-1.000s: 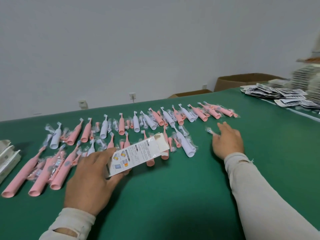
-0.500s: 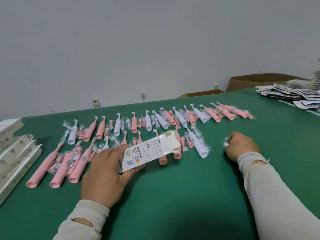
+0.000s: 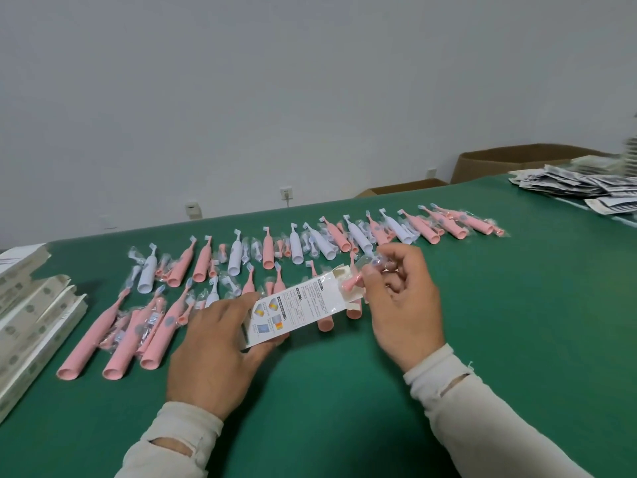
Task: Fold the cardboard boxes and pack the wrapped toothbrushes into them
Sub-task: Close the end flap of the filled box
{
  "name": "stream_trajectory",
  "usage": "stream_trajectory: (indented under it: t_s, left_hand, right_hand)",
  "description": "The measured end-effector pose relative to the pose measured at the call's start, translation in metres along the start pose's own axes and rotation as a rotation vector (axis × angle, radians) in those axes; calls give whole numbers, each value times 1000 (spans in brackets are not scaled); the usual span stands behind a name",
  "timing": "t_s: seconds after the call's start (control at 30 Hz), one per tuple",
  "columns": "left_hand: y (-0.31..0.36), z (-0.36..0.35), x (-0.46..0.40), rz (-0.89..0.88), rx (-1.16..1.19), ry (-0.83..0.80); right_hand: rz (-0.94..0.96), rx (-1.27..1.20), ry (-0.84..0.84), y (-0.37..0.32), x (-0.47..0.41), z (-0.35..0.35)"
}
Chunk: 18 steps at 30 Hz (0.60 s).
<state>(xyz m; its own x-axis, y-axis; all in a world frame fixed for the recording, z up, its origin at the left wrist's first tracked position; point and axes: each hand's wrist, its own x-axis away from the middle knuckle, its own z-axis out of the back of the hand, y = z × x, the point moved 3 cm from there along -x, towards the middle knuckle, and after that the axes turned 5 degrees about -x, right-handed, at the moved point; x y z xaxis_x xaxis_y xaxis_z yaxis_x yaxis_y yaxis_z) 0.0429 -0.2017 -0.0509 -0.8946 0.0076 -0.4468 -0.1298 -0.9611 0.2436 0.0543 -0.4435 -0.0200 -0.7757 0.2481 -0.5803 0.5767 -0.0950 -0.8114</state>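
The left hand (image 3: 213,353) grips the printed box (image 3: 296,305) at its near end, mouth facing right, while the right hand (image 3: 401,305) pinches 1 wrapped pink brush head (image 3: 352,282) at that mouth — best to keep the flap (image 3: 339,272) clear and slide it in straight.

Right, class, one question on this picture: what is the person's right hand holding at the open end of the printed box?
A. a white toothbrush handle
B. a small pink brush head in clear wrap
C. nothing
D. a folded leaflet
B: the right hand pinches a small pink wrapped brush head at the open end of the printed box, which the left hand holds.
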Motion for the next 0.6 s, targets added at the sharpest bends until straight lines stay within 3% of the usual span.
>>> stream_trajectory:
  t_s: [0.3, 0.37, 0.6]
  left_hand:
    - [2, 1, 2, -15, 19, 20]
    - [3, 2, 2, -13, 22, 35]
    - [2, 4, 1, -32, 57, 44]
  right_hand:
    - [-268, -102, 38, 19, 3, -6]
    - [-257, -69, 24, 20, 5, -8]
    - [-281, 81, -506, 15, 15, -26]
